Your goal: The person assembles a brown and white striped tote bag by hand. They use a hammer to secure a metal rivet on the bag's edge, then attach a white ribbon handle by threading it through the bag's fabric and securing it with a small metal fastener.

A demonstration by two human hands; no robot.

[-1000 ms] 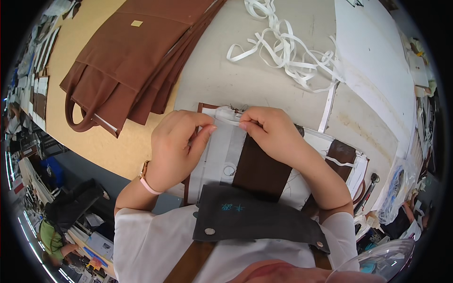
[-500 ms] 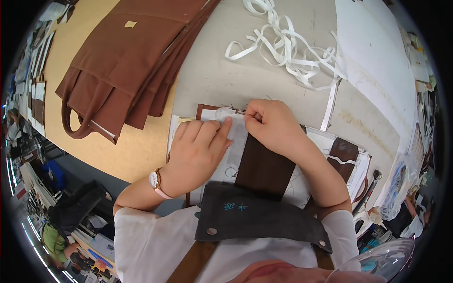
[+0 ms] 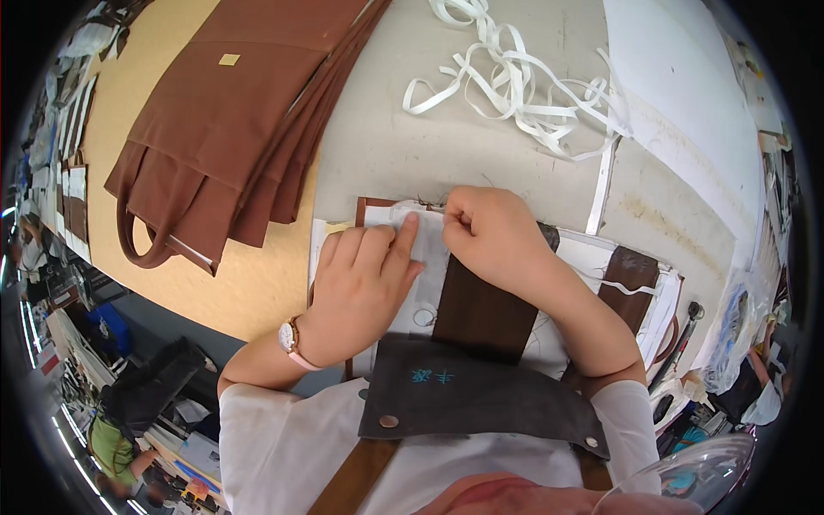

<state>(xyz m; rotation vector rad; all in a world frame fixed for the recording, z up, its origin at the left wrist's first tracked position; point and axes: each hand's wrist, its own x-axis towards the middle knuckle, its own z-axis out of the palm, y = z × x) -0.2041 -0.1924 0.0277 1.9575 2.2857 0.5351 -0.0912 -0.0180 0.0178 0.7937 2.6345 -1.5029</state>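
In front of me lies a flat bag piece with a white backing (image 3: 436, 232), a dark brown band (image 3: 485, 311) and a reddish-brown edge (image 3: 374, 204) at its far left corner. My left hand (image 3: 356, 279) rests flat on the white backing. Its index finger is stretched toward the far edge, the other fingers loosely bent. Right beside it, my right hand (image 3: 502, 236) is closed in a pinch at that far edge. What its fingertips hold is hidden from view. Loose dark threads stick out around the edge there.
A stack of reddish-brown handbags (image 3: 232, 120) lies at the far left on a tan board (image 3: 232, 292). Tangled white tape (image 3: 515, 86) is spread beyond my hands. To the right are another brown-and-white piece (image 3: 631, 275), a dark-handled tool (image 3: 693, 311) and a clear plastic bag (image 3: 730, 343).
The view has shifted slightly, so the table things sit a little differently in it. Both hands keep nearly the same place on the piece's far edge.
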